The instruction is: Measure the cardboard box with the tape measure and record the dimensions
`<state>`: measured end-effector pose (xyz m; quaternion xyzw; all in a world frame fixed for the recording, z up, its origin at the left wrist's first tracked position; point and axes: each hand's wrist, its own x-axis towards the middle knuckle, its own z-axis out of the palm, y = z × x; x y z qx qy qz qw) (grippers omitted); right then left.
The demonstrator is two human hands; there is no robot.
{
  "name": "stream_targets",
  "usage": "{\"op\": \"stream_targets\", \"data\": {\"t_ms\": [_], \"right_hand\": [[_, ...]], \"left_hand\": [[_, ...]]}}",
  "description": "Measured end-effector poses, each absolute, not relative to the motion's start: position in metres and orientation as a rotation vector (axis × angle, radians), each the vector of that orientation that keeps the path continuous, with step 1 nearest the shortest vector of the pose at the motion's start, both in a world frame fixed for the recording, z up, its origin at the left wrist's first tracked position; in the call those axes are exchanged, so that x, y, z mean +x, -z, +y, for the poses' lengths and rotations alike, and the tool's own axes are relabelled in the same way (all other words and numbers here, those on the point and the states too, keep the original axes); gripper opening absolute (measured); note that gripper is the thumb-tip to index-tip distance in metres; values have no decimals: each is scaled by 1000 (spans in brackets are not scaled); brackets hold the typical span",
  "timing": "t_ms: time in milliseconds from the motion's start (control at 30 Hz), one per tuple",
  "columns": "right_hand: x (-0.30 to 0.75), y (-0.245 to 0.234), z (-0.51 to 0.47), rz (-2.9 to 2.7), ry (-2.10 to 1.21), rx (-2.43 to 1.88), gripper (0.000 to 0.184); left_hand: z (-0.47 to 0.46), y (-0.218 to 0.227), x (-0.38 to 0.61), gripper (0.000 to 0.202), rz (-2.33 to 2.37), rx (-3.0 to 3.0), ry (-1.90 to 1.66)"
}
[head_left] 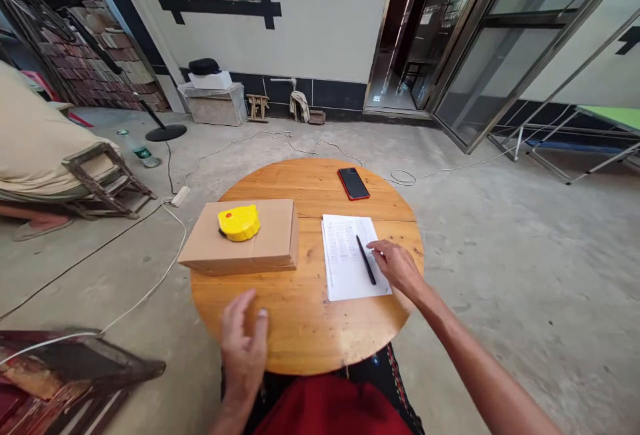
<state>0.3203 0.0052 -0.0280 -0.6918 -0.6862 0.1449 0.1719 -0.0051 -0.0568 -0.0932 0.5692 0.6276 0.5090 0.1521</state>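
Observation:
On a round wooden table [305, 328] lies a closed cardboard box [273, 222] with a yellow tape measure [240, 223] on its top. To its right are sheets of paper [345, 282] bearing rows of writing, and a black pen [366, 260] rests slantwise across them. My right hand [397, 265] is over the paper's right edge, just beside the pen, its fingers reaching left and nothing visible in them. Slightly blurred, my left hand [245, 338] hovers at the table's near left edge below the box, thumb and fingers apart, holding nothing.
A phone [353, 184] in a red case lies at the table's far side. Cables and a white power strip [180, 196] run across the concrete floor. A plastic bottle [140, 150] and a round black stand base [166, 132] are at left; a wooden chair [75, 382] is near left.

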Motion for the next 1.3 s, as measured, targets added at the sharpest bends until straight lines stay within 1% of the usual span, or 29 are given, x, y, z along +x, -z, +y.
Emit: {"op": "stream_targets", "data": {"t_ms": [33,100,167,233,300,367,433,467,533,600,667,733,833,900,933,1033,1167,1300], "right_hand": [[327,29,3,-2055,-379,-1973,39],[332,32,-1,-2361,-259,-1915,44],[332,35,-2,-2632,-95,-1769,42],[332,37,-2,-2764,-3,-1617,32],[336,38,0,-2850,4,-1492,25],[345,36,2,-2890,-36,-1390,23],[357,30,2,-2758,-64,-1418,24],[364,24,1,-2594,-70,-1481,24],[377,9,-6,-2090,-70,-1612,16],[386,-7,-17,-1531,-88,-1588,7],[387,-16,-31,-1119,-154,-1425,12],[379,-13,-45,-886,-291,-1253,19],[359,12,-60,-688,-583,-1178,22],[347,32,-64,-575,-714,-1188,20],[342,39,-66,-536,-753,-1196,22],[334,49,-65,-529,-803,-1220,29],[332,46,-57,-640,-751,-1233,19],[323,50,-48,-683,-761,-1232,21]], "left_hand": [[-62,94,9,30,1696,1807,-1380],[-62,92,36,25,1512,2065,-1260],[-54,88,58,29,1400,2229,-1104],[-43,83,73,35,1312,2357,-964],[-35,80,84,40,1236,2464,-840],[-30,80,90,41,1200,2534,-719],[-29,82,93,38,1215,2561,-632],[-30,84,94,35,1232,2563,-612],[-30,87,94,32,1260,2556,-623],[-31,90,94,30,1279,2550,-673],[-30,93,94,29,1297,2551,-728],[-30,95,94,28,1321,2557,-773],[-31,98,94,27,1359,2563,-812],[-32,98,94,27,1364,2565,-824],[-33,98,94,27,1361,2565,-828],[-34,97,95,27,1359,2550,-842],[-34,96,96,27,1369,2517,-859],[-34,96,96,26,1371,2512,-851]]}}
